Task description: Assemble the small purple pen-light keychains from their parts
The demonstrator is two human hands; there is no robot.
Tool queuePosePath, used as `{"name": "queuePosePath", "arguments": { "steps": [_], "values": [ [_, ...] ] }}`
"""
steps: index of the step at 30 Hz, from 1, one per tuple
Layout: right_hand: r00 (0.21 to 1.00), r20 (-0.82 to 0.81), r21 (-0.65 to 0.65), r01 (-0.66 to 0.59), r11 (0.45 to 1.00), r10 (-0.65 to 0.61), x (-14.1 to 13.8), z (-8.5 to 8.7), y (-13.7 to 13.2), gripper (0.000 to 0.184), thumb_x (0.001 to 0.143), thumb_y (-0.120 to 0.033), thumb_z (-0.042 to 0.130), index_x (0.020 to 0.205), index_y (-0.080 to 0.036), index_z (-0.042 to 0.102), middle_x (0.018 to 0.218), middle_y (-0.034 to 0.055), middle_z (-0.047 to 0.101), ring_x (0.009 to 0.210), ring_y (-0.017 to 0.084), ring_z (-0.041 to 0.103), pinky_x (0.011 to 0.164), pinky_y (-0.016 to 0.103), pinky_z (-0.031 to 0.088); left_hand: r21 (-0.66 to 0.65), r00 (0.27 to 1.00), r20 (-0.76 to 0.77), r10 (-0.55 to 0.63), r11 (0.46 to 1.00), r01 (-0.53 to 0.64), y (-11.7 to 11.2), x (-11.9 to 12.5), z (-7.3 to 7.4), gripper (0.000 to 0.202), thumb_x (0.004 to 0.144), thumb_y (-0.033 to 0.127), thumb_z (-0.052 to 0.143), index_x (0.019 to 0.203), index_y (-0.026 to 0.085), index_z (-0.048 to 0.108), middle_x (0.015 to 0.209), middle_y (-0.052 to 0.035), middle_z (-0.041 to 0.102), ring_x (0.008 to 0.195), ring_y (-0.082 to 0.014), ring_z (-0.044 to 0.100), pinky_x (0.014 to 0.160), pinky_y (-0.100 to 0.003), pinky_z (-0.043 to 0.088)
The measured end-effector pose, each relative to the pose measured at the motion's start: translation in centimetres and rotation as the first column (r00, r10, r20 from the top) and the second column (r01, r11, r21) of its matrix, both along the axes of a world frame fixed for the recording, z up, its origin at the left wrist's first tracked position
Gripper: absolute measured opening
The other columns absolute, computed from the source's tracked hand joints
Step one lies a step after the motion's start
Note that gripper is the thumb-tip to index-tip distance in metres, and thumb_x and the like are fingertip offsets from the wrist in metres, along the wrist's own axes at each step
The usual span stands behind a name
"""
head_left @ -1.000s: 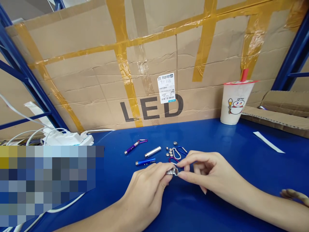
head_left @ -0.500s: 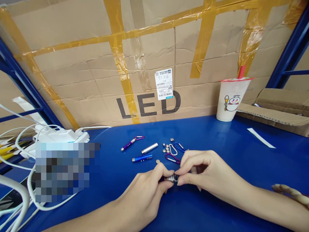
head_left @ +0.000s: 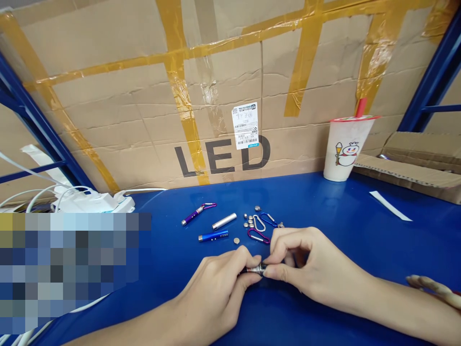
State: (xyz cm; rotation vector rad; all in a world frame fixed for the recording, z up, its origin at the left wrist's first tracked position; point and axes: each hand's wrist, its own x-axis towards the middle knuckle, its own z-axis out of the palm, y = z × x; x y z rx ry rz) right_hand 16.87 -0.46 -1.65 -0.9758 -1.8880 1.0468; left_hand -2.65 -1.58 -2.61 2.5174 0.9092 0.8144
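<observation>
My left hand point(head_left: 220, 283) pinches a small black penlight point(head_left: 255, 270) with a silvery ringed section, mostly covered by the fingers. At its other end, the thumb and fingertips of my right hand point(head_left: 306, 257) are closed on the dark end piece. Just beyond the hands lie a purple carabiner point(head_left: 258, 236), a silver carabiner point(head_left: 258, 222) and a blue carabiner point(head_left: 268, 219). Several button cells point(head_left: 250, 224) are clustered beside them, with a single button cell point(head_left: 236, 241) nearer my left hand. Further left rest a blue penlight point(head_left: 213, 236), a silver penlight point(head_left: 224, 221) and a purple penlight point(head_left: 192, 216) clipped to its own carabiner.
A drink cup point(head_left: 345, 149) with a red straw stands at the back right, next to an open cardboard box point(head_left: 414, 170). A white paper strip point(head_left: 391, 205) lies in front. White cables and a power strip point(head_left: 97, 202) occupy the left. Taped cardboard point(head_left: 144, 120) backs the blue table point(head_left: 360, 230).
My two hands have drawn slightly closer, and the right fingertips now cover the penlight's dark end more. The things on the table have not moved.
</observation>
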Motion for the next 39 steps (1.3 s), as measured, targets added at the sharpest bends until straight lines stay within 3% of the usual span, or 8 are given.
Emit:
{"name": "queuePosePath", "arguments": {
  "steps": [6, 12, 25, 31, 39],
  "values": [
    [0.999, 0.038, -0.183, -0.025, 0.983, 0.032, -0.02, -0.16, 0.36, 0.05, 0.065, -0.059, 0.073, 0.062, -0.011, 0.06, 0.06, 0.0013, 0.049, 0.043, 0.005, 0.035, 0.039, 0.018, 0.023, 0.07, 1.0, -0.015, 0.023, 0.997, -0.022, -0.05, 0.02, 0.02, 0.011, 0.092, 0.016, 0.039, 0.083, 0.018, 0.044, 0.071, 0.001, 0.056, 0.061, -0.0106, 0.052, 0.058, -0.02, 0.041],
    [0.998, 0.048, -0.305, -0.014, 0.952, 0.029, -0.01, -0.29, 0.52, 0.055, 0.06, -0.064, 0.072, 0.066, -0.011, 0.059, 0.056, 0.0006, 0.049, 0.039, 0.005, 0.035, 0.035, 0.016, 0.022, 0.122, 0.999, 0.015, 0.042, 0.992, -0.044, 0.09, 0.01, -0.09, 0.006, 0.091, 0.015, 0.045, 0.093, 0.02, 0.048, 0.083, 0.0016, 0.064, 0.071, -0.0108, 0.059, 0.064, -0.019, 0.045],
    [0.999, 0.018, -0.323, -0.019, 0.946, 0.027, 0.09, -0.71, 0.78, 0.049, 0.064, -0.058, 0.072, 0.066, -0.011, 0.06, 0.049, -0.0008, 0.048, 0.038, 0.007, 0.041, 0.037, 0.016, 0.032, 0.102, 0.997, 0.024, 0.08, 0.991, -0.082, 0.12, 0.07, 0.06, 0.011, 0.089, 0.015, 0.049, 0.098, 0.02, 0.053, 0.083, 0.0021, 0.063, 0.073, -0.0112, 0.059, 0.066, -0.02, 0.045],
    [0.999, 0.02, -0.361, -0.022, 0.932, 0.031, -0.01, -0.35, 0.76, 0.05, 0.061, -0.058, 0.074, 0.063, -0.012, 0.057, 0.043, -0.0024, 0.045, 0.036, 0.006, 0.039, 0.037, 0.015, 0.029, 0.051, 0.998, 0.0, 0.067, 0.996, -0.067, 0.05, 0.12, 0.5, 0.015, 0.091, 0.016, 0.046, 0.102, 0.022, 0.055, 0.089, 0.0012, 0.066, 0.079, -0.0129, 0.06, 0.072, -0.022, 0.046],
    [1.0, 0.012, -0.349, -0.02, 0.937, 0.026, -0.05, -0.21, 0.73, 0.05, 0.062, -0.058, 0.074, 0.061, -0.013, 0.054, 0.039, -0.0048, 0.039, 0.034, 0.005, 0.036, 0.037, 0.014, 0.024, 0.106, 0.998, 0.007, 0.057, 0.993, -0.058, -0.04, 0.31, 0.77, 0.024, 0.091, 0.014, 0.045, 0.109, 0.024, 0.056, 0.09, 0.0029, 0.067, 0.077, -0.0118, 0.06, 0.075, -0.023, 0.046]
  ]
}}
